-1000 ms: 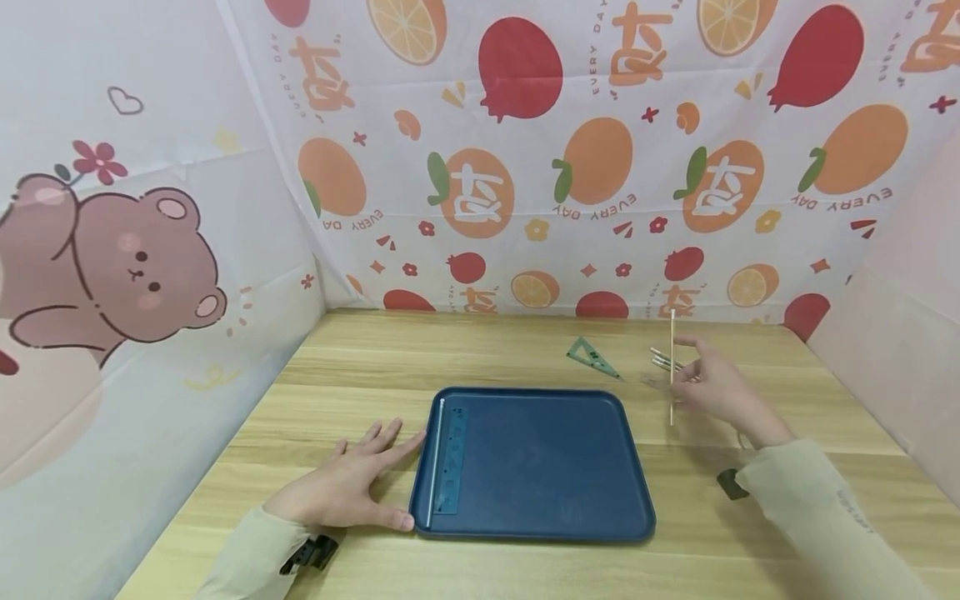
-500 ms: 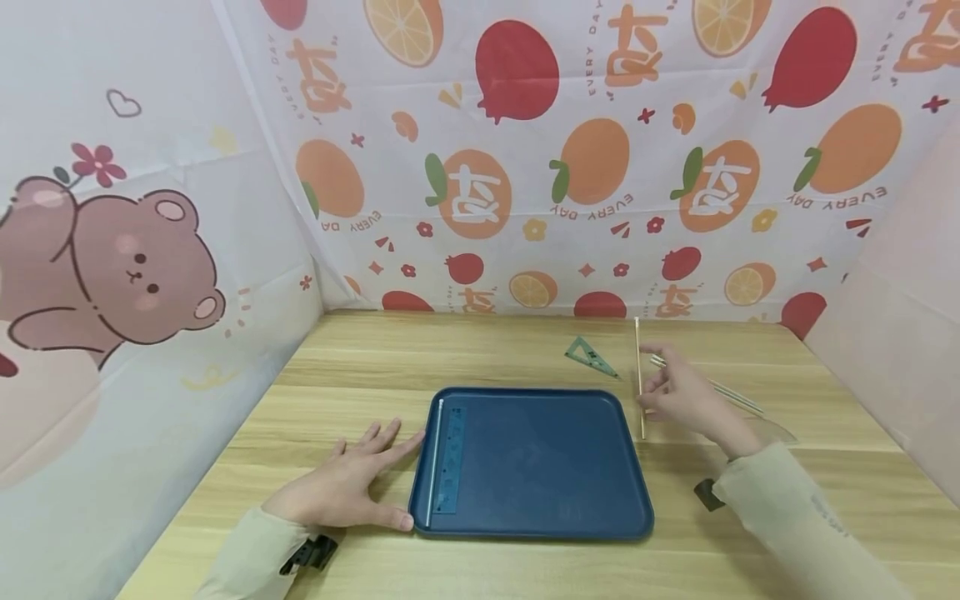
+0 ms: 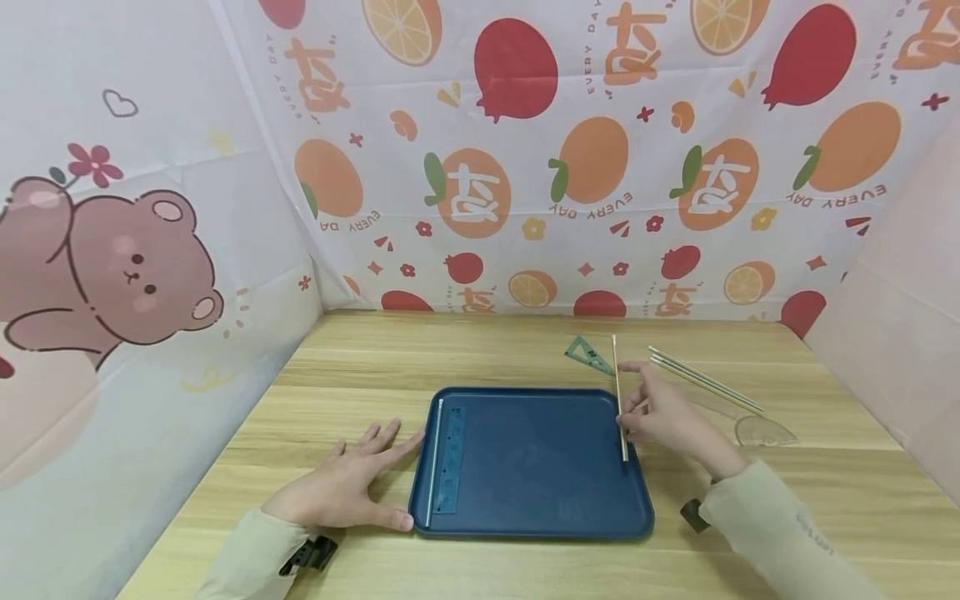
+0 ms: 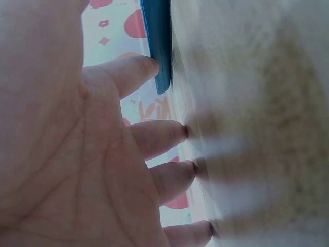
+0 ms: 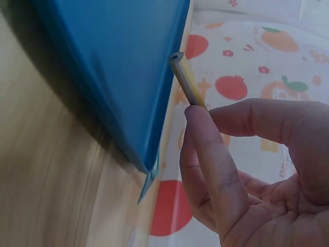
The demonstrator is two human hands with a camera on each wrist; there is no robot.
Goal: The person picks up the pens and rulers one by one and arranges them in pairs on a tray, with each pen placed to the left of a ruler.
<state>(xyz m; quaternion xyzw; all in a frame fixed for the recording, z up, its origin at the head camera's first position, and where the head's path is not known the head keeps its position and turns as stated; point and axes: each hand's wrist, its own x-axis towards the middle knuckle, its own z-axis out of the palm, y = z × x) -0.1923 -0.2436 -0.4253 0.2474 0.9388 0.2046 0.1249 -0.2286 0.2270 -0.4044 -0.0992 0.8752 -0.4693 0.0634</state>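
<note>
My right hand [image 3: 663,417] pinches an unsharpened pencil [image 3: 618,392] between thumb and fingers, over the right rim of the blue tray [image 3: 540,467]. The pencil stands nearly lengthwise in the head view; its flat end with the dark lead core shows in the right wrist view, close to the tray. My left hand [image 3: 348,483] lies spread at the tray's left side, thumb and index fingertip at the rim; other fingertips touch the table in the left wrist view. Inside the tray, along its left edge, lie a pencil [image 3: 434,467] and a see-through ruler [image 3: 451,458].
Behind the tray lies a green set square [image 3: 596,361]. Several pencils [image 3: 705,381] lie together to the right, beside a clear protractor [image 3: 765,432]. Patterned cloth [image 3: 465,108] hangs along the table's back edge.
My right hand has carried the pencil left and slightly nearer, from over the table to the tray's right rim, uncovering the pencils and protractor. My left hand has stayed in place.
</note>
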